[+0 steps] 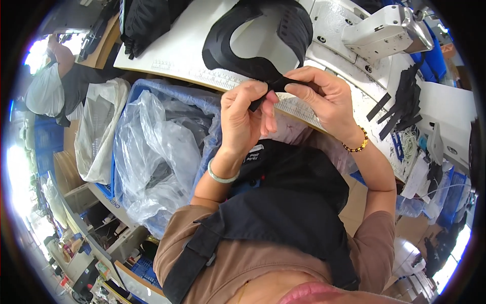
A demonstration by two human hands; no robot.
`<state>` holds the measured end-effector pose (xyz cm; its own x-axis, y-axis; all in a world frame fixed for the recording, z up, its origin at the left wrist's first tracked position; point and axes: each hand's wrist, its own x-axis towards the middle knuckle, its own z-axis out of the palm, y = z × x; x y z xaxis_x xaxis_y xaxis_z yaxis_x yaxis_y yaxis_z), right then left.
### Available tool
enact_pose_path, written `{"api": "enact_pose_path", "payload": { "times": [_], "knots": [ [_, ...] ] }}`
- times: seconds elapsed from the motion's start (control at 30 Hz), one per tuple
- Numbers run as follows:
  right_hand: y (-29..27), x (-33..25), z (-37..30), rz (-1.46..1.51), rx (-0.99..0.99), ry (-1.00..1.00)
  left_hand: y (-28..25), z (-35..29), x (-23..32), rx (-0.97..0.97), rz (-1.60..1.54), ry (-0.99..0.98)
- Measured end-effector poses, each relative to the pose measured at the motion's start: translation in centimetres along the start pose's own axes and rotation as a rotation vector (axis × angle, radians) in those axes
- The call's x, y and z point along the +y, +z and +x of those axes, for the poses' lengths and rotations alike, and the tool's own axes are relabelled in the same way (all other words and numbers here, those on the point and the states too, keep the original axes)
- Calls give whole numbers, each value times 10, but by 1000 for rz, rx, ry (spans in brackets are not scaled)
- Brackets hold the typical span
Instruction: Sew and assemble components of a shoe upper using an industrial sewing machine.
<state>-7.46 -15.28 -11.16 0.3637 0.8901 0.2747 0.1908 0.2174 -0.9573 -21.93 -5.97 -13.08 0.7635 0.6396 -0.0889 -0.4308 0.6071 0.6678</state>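
Observation:
A wide, curved black fabric band (217,45) loops across the white sewing table (172,53), and its near end hangs over the table's front edge. My left hand (242,114) pinches that end between thumb and fingers, with a short black tip poking out below. Close beside it, my right hand (329,101) grips the same band between thumb and forefinger, pulling it into a narrow fold. The fingertips hide the exact spot where the fabric is gathered. A row of small marks or holes shows on the band's far right part.
A white sewing machine (385,33) stands at the far right. Black fabric strips (405,101) lie near it, beside a blue-handled tool (398,147). More black pieces (147,25) sit at the far left. A blue bin (134,96) lined with clear plastic stands left of my lap.

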Motion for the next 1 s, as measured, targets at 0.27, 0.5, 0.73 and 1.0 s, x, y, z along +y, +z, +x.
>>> {"api": "enact_pose_path", "payload": {
  "times": [0.27,0.5,0.73,1.0],
  "knots": [
    [2,-23,10,146,84,234,9,2,-4,-107,320,122],
    [-5,-21,10,55,23,186,20,-2,2,-101,454,141],
    [1,-26,9,-104,7,46,24,-3,11,35,419,34],
    [-1,-19,5,-51,-105,39,14,-2,3,50,118,8]
  ]
}}
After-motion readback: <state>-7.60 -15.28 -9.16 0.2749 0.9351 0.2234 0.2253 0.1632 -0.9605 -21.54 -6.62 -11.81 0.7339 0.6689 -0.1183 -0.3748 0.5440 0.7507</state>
